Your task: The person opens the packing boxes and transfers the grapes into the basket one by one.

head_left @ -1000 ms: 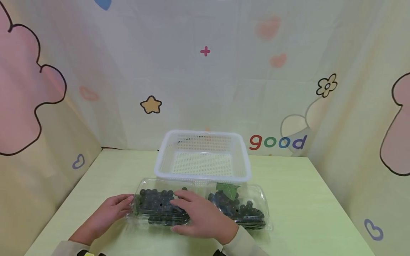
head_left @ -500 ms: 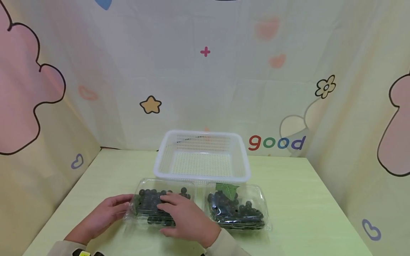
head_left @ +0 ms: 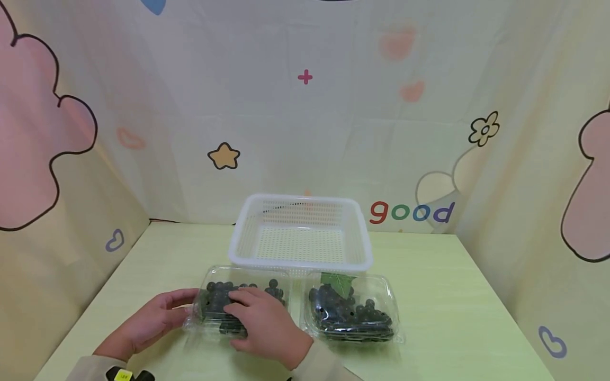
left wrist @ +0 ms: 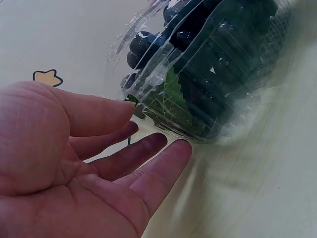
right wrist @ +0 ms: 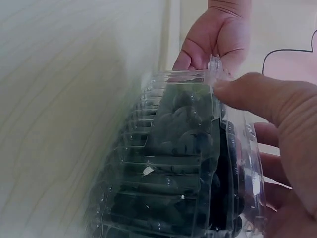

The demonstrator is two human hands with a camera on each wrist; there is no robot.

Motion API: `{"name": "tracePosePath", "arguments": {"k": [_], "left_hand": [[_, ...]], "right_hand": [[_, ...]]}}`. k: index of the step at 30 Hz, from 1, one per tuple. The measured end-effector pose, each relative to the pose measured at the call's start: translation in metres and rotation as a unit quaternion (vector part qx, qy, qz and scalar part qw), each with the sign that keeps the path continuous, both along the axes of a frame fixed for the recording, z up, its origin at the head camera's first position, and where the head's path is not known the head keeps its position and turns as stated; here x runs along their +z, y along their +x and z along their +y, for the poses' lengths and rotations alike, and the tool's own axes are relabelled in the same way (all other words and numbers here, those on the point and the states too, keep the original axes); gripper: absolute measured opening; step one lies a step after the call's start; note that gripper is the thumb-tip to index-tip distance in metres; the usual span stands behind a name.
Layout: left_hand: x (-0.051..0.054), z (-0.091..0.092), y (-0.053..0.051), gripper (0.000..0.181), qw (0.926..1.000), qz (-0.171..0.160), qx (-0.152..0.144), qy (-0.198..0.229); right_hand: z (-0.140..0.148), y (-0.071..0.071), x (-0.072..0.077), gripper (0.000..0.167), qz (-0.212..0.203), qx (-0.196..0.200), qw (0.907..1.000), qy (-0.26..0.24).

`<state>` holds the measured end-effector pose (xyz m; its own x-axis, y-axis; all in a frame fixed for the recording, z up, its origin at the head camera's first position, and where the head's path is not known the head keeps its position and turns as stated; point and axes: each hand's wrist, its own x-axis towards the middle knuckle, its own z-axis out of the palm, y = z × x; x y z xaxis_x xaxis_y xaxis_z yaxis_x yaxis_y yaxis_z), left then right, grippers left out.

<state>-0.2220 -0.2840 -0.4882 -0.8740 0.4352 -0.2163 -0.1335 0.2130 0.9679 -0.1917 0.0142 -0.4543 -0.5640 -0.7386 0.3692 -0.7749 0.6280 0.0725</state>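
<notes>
Dark grapes [head_left: 274, 288] fill a clear plastic clamshell box [head_left: 229, 272] at the front left of the table. My left hand [head_left: 152, 321] is at its left end; in the left wrist view the fingers are extended, with tips at or very near the box corner and a green leaf [left wrist: 173, 101] behind the plastic. My right hand [head_left: 269, 329] lies over the same box, fingers spread on the lid. In the right wrist view its thumb [right wrist: 247, 91] touches the rim along the front. The box looks closed. Part of its right half is hidden under the right hand.
A second clear box [head_left: 385, 293] of dark grapes, with a green leaf [head_left: 339, 284] on top of the fruit, stands to the right. Behind both boxes is a white perforated basket [head_left: 300, 263]. A printed curtain [head_left: 267, 116] encloses the table's back and sides.
My right hand has slid left along the lid of the left box, uncovering its right end. My left hand stays by the box's left end, its wrist shifted slightly left.
</notes>
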Motion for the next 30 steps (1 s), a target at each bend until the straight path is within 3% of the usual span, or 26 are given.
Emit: {"name": "tracePosePath", "arguments": {"k": [8, 16, 26, 30], "left_hand": [[-0.001, -0.001, -0.001, 0.070, 1.0000, -0.003, 0.001, 0.006], [0.001, 0.000, -0.003, 0.073, 0.9998, -0.015, 0.001, 0.013], [0.005, 0.000, -0.003, 0.074, 0.9996, -0.025, -0.005, 0.009], [0.004, 0.000, -0.004, 0.074, 0.9997, -0.019, -0.011, 0.008]], "right_hand": [[-0.007, -0.002, -0.001, 0.044, 0.014, -0.003, 0.9999, 0.004], [-0.013, -0.003, 0.006, 0.045, 0.012, -0.016, 0.9991, 0.039], [-0.024, -0.002, 0.005, 0.027, 0.078, 0.008, 0.9951, 0.060], [-0.031, 0.001, 0.005, 0.028, 0.095, 0.001, 0.9927, 0.074]]}}
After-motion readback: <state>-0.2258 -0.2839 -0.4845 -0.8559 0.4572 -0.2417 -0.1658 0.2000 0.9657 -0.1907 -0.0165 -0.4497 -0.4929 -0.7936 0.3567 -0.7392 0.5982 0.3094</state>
